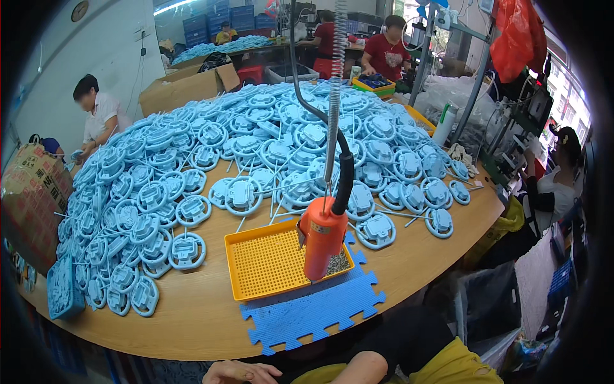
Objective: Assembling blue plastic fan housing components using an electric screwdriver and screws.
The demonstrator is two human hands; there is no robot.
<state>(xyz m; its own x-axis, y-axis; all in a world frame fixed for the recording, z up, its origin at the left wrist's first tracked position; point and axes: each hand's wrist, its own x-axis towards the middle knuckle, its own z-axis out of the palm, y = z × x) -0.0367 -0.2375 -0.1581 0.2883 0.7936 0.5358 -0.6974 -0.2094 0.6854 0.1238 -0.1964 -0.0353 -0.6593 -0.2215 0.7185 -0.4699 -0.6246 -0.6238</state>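
Note:
At the bottom edge, below the table, is my left hand (240, 372), its fingers loosely stretched toward the right and nothing visible in them. The picture's edge cuts off part of it. My right forearm (363, 370) bends in from a dark sleeve, but the right hand lies outside the picture. Above the table hangs an orange electric screwdriver (323, 240) on a coil spring with a black cable, untouched. Behind it sits a yellow perforated tray (265, 259) with small screws (338, 262) at its right end. The tray rests partly on a blue foam mat (313, 313).
A big heap of light-blue plastic ring-shaped parts (243, 195) with thin rods covers much of the wooden table (192, 323). A blue basket (62, 288) stands at the left edge. Co-workers (102, 115) sit around. A white bottle (444, 125) stands at the back right.

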